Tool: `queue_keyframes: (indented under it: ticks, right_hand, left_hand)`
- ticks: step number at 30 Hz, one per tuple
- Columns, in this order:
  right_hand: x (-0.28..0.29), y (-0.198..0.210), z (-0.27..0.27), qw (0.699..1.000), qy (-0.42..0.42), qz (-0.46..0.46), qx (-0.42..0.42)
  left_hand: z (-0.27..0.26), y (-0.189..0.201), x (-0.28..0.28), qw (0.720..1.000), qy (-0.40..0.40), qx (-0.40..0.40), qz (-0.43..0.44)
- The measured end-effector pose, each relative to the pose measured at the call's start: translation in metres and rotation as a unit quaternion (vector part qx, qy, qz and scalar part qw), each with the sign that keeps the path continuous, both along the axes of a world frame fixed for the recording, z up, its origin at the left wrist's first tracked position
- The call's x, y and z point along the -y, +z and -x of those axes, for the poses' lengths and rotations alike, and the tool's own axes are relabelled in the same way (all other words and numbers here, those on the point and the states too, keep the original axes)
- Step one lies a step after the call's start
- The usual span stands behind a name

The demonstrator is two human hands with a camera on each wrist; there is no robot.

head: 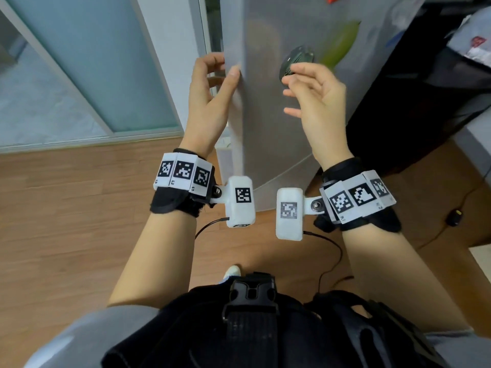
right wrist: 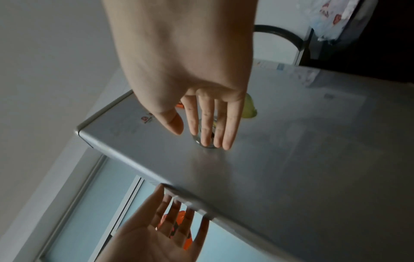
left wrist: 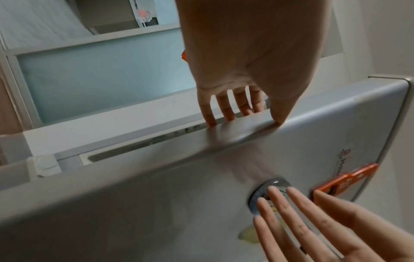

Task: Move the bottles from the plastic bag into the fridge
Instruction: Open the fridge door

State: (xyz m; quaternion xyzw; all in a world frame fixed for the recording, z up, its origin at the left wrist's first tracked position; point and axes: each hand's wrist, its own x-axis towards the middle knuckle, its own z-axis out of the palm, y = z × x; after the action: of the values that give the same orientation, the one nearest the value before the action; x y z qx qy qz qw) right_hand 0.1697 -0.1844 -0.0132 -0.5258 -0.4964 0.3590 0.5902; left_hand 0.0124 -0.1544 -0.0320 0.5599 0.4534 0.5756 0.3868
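Wood floor (head: 66, 208), frosted glass door (head: 93, 62)

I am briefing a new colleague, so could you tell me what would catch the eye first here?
The left hand grips the edge of the grey fridge door, thumb on the front and fingers behind. The right hand hovers open before a round magnet mid-door. A green magnet sits up and right of it.

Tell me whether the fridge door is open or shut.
Slightly open: the left hand grips the fridge door edge, and a gap shows behind it.
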Motion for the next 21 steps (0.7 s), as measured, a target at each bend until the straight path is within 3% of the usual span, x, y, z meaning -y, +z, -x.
queue_keyframes:
  ticks: [8,12,17,19,21]
  right_hand:
    - [0.083,-0.003,-0.016,0.989,-0.144,-0.012,0.035]
    - [0.119,-0.013,-0.021,0.977,-0.208,-0.032,0.022]
    - [0.153,-0.028,-0.041,0.957,-0.282,-0.025,0.06]
    - [0.164,-0.031,-0.057,0.946,-0.319,-0.009,0.063]
    - [0.174,-0.032,-0.078,0.929,-0.363,0.001,0.069]
  left_hand:
    - [-0.018,0.016,0.061,0.984,-0.177,0.034,0.006]
    - [-0.037,0.024,0.093,0.959,-0.284,0.018,0.017]
    - [-0.071,0.029,0.122,0.912,-0.405,-0.067,0.023]
    - [-0.089,0.028,0.129,0.908,-0.414,-0.068,0.012]
    - [-0.108,0.022,0.13,0.933,-0.359,-0.013,-0.008]
